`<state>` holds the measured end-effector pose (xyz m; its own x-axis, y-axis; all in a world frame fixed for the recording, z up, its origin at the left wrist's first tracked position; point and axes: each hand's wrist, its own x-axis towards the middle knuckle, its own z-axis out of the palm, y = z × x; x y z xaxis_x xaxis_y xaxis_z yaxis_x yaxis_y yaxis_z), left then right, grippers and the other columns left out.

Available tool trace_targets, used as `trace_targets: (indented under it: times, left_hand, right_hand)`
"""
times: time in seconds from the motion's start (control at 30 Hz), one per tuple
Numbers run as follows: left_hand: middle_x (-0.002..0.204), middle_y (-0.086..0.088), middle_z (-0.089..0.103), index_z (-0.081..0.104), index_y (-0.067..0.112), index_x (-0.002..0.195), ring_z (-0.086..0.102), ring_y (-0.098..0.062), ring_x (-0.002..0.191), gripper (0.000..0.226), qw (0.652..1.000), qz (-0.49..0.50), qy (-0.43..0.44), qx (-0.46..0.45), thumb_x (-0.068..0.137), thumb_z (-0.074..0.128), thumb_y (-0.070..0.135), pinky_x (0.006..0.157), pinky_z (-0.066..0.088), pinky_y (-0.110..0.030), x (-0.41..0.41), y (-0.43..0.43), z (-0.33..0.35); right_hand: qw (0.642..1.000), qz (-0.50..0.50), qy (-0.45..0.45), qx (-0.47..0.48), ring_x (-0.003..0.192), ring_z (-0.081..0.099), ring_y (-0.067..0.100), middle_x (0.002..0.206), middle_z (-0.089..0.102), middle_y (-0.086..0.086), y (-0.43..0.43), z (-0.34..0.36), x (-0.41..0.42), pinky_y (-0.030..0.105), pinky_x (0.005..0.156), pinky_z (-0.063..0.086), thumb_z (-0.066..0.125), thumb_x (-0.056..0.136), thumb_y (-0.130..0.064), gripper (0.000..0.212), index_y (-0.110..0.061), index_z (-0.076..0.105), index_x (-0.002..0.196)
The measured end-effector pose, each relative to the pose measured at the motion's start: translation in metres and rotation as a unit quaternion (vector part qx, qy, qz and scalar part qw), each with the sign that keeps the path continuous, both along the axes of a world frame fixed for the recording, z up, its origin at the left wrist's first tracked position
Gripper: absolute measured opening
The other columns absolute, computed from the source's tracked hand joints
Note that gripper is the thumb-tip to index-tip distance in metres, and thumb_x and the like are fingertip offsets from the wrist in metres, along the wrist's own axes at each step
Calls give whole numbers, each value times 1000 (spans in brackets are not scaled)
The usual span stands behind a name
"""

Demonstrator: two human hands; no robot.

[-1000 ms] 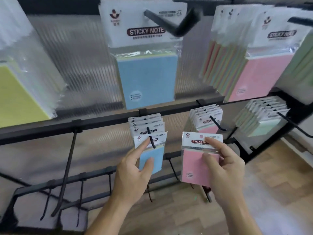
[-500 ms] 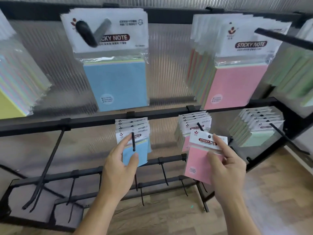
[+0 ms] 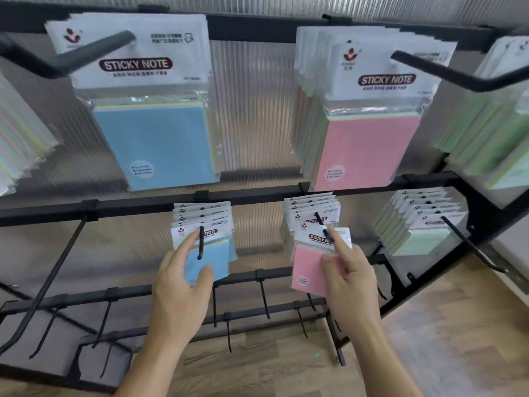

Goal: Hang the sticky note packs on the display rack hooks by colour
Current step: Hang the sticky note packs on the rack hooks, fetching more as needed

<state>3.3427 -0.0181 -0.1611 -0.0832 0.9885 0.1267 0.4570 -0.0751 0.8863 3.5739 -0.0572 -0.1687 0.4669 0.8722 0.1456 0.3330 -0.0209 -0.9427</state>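
1. Your left hand (image 3: 183, 285) pinches the small blue pack (image 3: 210, 262): index finger flat on the white header, thumb on the lower blue face, other fingers hidden behind it.
2. That pack is frontmost on the blue stack (image 3: 206, 212). The left hook (image 3: 201, 243) comes out across its header, just beside your index fingertip.
3. Your right hand (image 3: 353, 285) pinches the small pink pack (image 3: 309, 267): index finger stretched up the header's right side, thumb pressed on the pink face.
4. The pink pack sits tilted, in front of the pink stack (image 3: 310, 209). The tip of the right hook (image 3: 319, 220) overlaps its header next to your index fingertip. Can't tell whether it's through the hole.
5. Both hooks hang off the rack's middle bar (image 3: 143, 206). Small green packs (image 3: 423, 236) hang to the right, and large blue packs (image 3: 154, 138) and large pink packs (image 3: 369, 150) on the top row.
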Motion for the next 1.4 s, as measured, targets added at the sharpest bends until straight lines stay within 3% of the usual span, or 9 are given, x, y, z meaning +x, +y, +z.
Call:
trace_targets:
  times: [0.3,0.43,0.63,0.7,0.8,0.93,1.07,1.2,1.4]
  left_hand:
    - [127,1,40,51,25,138,50,-24,110,55,998,51,22,-8,88,64,7,94,34,-27,4,0,-6]
    - [136,4,38,50,23,139,49,-19,115,53,998,55,22,-33,90,64,11,98,33,-29,7,1,-8]
    - [140,5,41,50,27,140,48,-8,114,54,998,51,30,-34,89,64,13,101,33,-31,8,1,-7]
    - [138,5,42,50,30,138,49,-2,101,54,998,49,30,-26,89,64,13,97,34,-30,8,-1,-5]
    - [139,3,43,47,52,127,45,-6,113,56,998,48,37,-9,90,64,14,98,37,-33,4,-7,1]
    - [143,3,41,38,72,110,45,17,97,64,997,62,41,-15,89,69,20,98,38,-38,-9,-21,7]
    - [143,3,42,47,57,129,44,17,94,57,993,88,71,-11,74,56,43,97,36,-39,-18,-34,7]
    - [149,4,36,46,44,137,36,-16,133,53,988,102,109,-33,91,65,27,104,35,-44,-31,-52,8]
    - [148,8,35,46,41,138,33,-10,136,48,980,153,112,-58,93,57,28,101,38,-31,-77,-95,3]
  right_hand:
    - [981,79,-164,-75,88,48,11,123,29,-1,21,0,10,7,72,41,51,92,-7,83,-55,8,143]
    - [976,99,-179,-79,105,51,18,147,8,-8,28,2,14,21,84,47,51,93,-10,83,-53,5,147]
    - [963,122,-215,-110,95,57,29,143,6,-14,26,10,15,38,84,51,50,92,-15,93,-64,-18,133]
    - [959,122,-226,-116,105,55,31,148,4,-8,23,14,11,39,89,50,50,91,-15,94,-61,-19,135]
    - [930,108,-298,-186,131,40,37,158,1,9,11,17,-3,38,98,44,48,92,-20,92,-44,-22,147]
    - [879,191,-363,-244,115,54,33,135,47,11,-3,32,-32,38,82,46,43,98,-34,75,-26,-6,153]
    - [866,294,-362,-182,133,38,29,145,40,5,-2,40,-53,41,103,40,42,100,-41,65,-27,10,154]
    - [844,353,-369,-165,142,22,29,152,31,6,7,38,-70,44,113,28,40,100,-45,62,-27,16,153]
    - [777,496,-354,-158,130,40,25,137,48,5,10,32,-128,34,106,36,43,99,-46,52,-22,38,144]
